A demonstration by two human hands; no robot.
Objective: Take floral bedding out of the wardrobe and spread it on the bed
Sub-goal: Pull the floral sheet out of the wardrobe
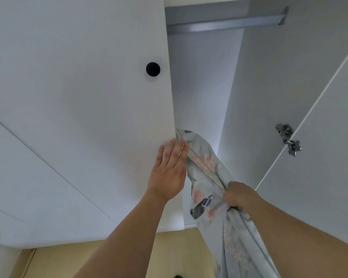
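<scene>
Gripping soft, crumpled floral bedding (207, 177), right hand (239, 195).

Wardrobe opening (201, 87) stands clear between closed door (78, 97) and hinged door (319, 157).

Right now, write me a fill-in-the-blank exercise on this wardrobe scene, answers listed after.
1. The right hand has its grip on the floral ____.
2. The left hand lies flat against the closed wardrobe ____.
3. The round knob on that panel is ____ in colour.
4. The metal hinge sits on the ____ side of the opening.

Answers: bedding; door; black; right
</scene>
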